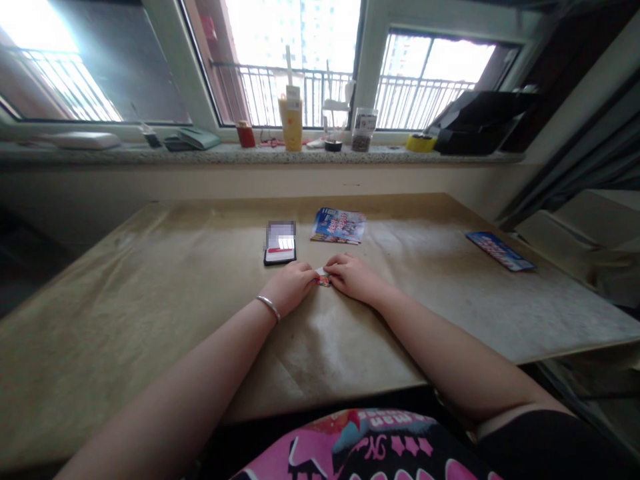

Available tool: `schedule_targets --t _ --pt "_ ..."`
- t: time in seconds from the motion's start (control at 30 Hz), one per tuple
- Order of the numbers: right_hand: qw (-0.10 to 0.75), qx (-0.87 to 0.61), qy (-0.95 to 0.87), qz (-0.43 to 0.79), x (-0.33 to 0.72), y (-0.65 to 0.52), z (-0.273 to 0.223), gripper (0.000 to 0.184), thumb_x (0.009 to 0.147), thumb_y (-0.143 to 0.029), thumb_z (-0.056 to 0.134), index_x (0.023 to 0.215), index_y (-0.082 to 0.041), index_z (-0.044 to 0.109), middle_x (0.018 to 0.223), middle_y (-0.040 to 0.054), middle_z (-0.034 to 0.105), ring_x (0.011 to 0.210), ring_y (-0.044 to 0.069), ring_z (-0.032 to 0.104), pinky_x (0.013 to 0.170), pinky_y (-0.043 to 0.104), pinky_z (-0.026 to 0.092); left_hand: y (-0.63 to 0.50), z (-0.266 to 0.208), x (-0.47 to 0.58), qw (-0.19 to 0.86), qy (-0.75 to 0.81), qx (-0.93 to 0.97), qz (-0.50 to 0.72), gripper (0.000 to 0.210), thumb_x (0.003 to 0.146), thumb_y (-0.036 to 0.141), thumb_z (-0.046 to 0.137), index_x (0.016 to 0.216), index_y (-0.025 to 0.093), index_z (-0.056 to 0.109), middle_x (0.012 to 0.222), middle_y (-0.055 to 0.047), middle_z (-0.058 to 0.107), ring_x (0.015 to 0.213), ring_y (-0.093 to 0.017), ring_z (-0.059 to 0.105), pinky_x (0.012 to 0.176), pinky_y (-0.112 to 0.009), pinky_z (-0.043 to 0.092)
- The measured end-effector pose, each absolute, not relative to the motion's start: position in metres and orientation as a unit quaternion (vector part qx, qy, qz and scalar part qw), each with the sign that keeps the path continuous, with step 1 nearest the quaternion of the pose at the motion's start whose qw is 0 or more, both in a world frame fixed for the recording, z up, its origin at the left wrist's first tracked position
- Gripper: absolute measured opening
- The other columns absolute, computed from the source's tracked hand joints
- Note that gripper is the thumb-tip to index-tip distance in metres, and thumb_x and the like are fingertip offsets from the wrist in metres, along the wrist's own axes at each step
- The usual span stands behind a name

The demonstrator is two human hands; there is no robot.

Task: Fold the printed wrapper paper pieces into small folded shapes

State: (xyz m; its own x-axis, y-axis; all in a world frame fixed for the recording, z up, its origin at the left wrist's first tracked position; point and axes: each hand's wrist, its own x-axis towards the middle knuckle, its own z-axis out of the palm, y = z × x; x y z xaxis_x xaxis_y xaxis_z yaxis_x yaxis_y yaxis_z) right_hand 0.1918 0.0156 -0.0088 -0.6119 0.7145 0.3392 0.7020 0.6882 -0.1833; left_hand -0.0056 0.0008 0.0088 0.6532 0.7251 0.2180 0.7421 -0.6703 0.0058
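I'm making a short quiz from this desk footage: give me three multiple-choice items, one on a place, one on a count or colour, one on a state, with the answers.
1. Where does the phone lie?
A. Just beyond the left hand
B. On the windowsill
C. At the table's right edge

2. How many blue printed packs lie on the table?
A. One
B. Two
C. Four

3. How do the hands meet the small folded piece?
A. Both lifted clear
B. Only the right hand touches
C. Both press on it

Answers: 1 A, the phone lies right past the left knuckles. 2 B, one pack lies mid-table and one to the right. 3 C, fingers of both hands rest on it.
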Motion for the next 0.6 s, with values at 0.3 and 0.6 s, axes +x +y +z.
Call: schedule_targets --t 0.3,0.6 --pt "0.23 -0.411 -0.88 0.065 0.1948 0.0162 -0.0108 0.026 0.081 -0.033 0.063 0.098 -0.016 0.072 0.097 0.0093 0.065 0.092 0.019 0.058 0.087 0.031 0.044 0.0007 0.0073 -0.004 0.061 -0.394 -0.912 -0.096 0.018 0.089 0.023 0.05 0.09 0.015 0.066 0.088 -0.008 0.061 0.084 -0.018 0.055 0.074 -0.029 0.047" --pt "0.251 -0.454 -0.853 0.06 0.189 0.0182 -0.0163 0.022 0.077 -0.031 0.067 0.093 -0.015 0.072 0.095 0.0096 0.065 0.091 0.02 0.057 0.085 0.032 0.044 -0.0005 0.0078 0.0001 0.124 -0.385 -0.913 -0.051 0.022 0.092 0.025 0.047 0.085 0.015 0.065 0.084 -0.007 0.061 0.08 -0.018 0.056 0.062 -0.027 0.042"
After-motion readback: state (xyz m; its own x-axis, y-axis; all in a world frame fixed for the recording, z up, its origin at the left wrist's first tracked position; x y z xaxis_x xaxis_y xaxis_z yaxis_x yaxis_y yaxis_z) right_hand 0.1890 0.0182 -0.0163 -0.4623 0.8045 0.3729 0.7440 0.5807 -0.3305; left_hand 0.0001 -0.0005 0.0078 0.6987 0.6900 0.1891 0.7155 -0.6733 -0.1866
